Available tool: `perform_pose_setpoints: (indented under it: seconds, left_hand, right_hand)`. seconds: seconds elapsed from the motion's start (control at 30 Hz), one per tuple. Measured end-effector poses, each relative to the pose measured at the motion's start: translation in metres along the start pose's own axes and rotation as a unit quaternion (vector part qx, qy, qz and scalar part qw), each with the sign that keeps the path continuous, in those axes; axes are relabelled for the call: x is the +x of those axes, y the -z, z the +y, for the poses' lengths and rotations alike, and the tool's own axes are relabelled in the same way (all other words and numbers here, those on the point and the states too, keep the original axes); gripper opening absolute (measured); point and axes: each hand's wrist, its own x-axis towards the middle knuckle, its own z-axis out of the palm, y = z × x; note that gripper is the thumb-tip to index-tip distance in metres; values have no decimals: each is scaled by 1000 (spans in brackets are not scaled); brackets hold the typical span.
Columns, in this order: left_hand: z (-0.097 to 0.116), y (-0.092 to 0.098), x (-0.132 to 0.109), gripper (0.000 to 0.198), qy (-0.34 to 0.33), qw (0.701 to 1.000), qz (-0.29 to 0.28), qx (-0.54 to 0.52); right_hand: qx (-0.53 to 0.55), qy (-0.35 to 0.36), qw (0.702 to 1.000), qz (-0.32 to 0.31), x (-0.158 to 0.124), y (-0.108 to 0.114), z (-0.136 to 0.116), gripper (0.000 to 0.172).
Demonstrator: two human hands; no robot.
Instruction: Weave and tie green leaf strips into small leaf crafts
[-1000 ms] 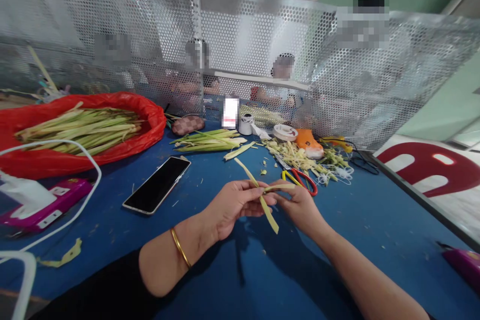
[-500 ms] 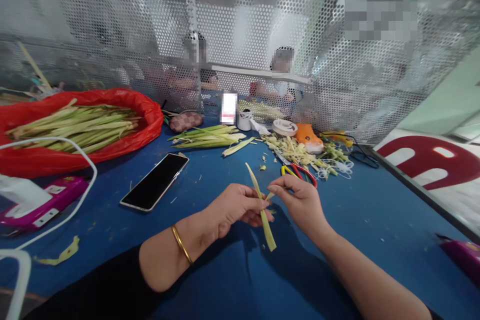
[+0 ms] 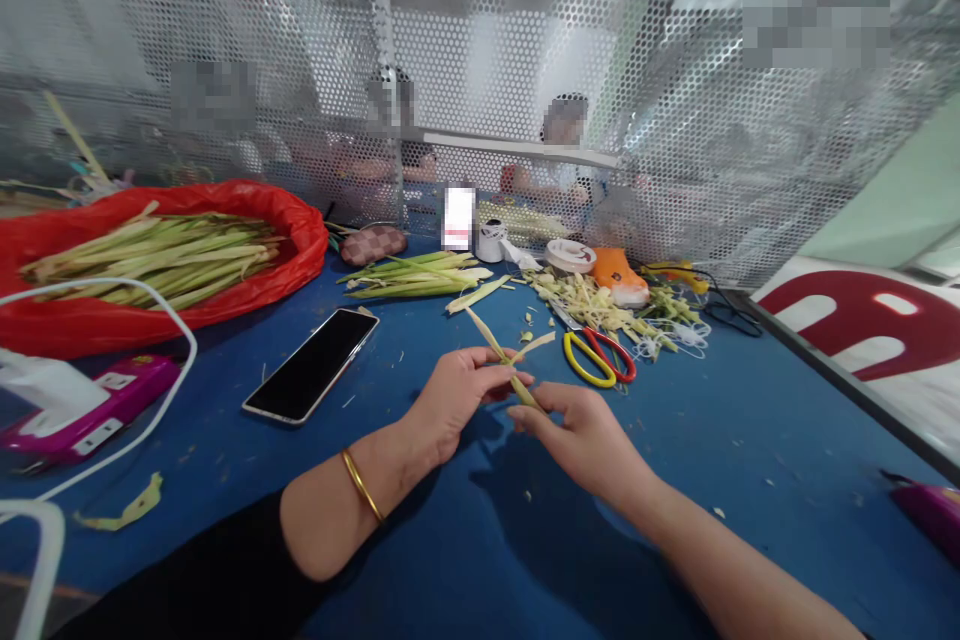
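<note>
My left hand [image 3: 466,388] pinches a pale green plant leaf strip [image 3: 489,334], which looks like corn husk, near where a second short strip [image 3: 534,348] crosses it. The lower end of the long strip runs into my right hand [image 3: 574,422], whose thumb and fingers are closed on it. Both hands hover over the blue table [image 3: 450,560], close together. Just beyond my right hand lie scissors [image 3: 589,360] with one yellow and one red handle loop. A small pile of similar strips [image 3: 420,275] rests past my left hand.
A red bag [image 3: 296,230] full of strips stands at left, near a purple power strip [image 3: 97,410] with a white cable. A phone [image 3: 311,365] lies left of my hands. Trimmings [image 3: 600,305] and a tape roll [image 3: 570,256] sit before a perforated metal screen [image 3: 510,40], with people behind.
My right hand has moved down from the short strip to the long strip's lower end. The long strip has tilted left at its top, and the short one now points up right.
</note>
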Motion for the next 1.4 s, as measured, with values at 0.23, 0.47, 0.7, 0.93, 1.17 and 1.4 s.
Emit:
perform_pose_setpoints:
  seconds: [0.23, 0.47, 0.7, 0.93, 1.17, 1.4]
  left_hand:
    - [-7, -5, -2, 16, -27, 999, 42, 12]
    - [-14, -6, -2, 16, -11, 997, 69, -10]
    - [-8, 1, 4, 18, 17, 998, 25, -47]
    - [-8, 1, -1, 21, 85, 995, -50, -4]
    - [-11, -1, -1, 20, 91, 994, -47, 43]
    - [-7, -2, -3, 16, 101, 990, -73, 61]
  right_hand:
    - [-124, 159, 979, 23, -8, -9, -6, 30]
    - [-181, 228, 956, 37, -8, -15, -9, 29]
    - [106, -65, 992, 22, 0, -7, -1, 49]
    - [417, -199, 882, 95, 14, -2, 11, 35]
    - [450, -185, 866, 111, 12, -2, 8, 25]
    - [457, -192, 855, 153, 12, -4, 10, 26]
